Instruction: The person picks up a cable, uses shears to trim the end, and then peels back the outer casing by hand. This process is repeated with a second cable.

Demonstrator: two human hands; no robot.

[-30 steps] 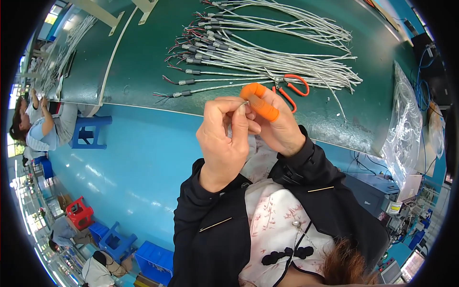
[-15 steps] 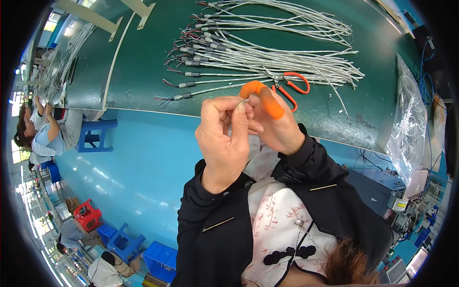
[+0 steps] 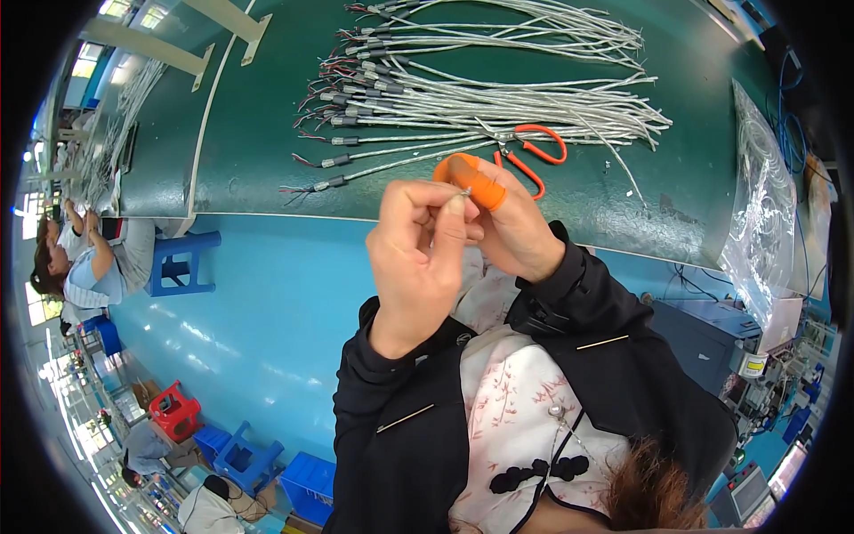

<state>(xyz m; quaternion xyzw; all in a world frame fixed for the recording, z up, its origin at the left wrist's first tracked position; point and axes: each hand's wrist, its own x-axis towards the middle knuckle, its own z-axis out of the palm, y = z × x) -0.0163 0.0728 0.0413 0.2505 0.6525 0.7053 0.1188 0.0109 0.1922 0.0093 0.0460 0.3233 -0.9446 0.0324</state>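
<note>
one view only, from a fisheye camera worn on the person's head, looking steeply down along the chest. it sits very near the two raised hands, left [image 3: 418, 258] and right [image 3: 511, 227], which meet almost at the centre of the picture, with the dark sleeves and patterned shirt front filling the lower middle. beyond the hands the green table [image 3: 267, 151] arcs across the top, its straight edge bent by the lens, with the wire bundle [image 3: 498, 89] and scissors [image 3: 529, 151] on it. the blue floor [image 3: 267, 329] spreads below the table at left, and the dark rim rings it all.
</note>
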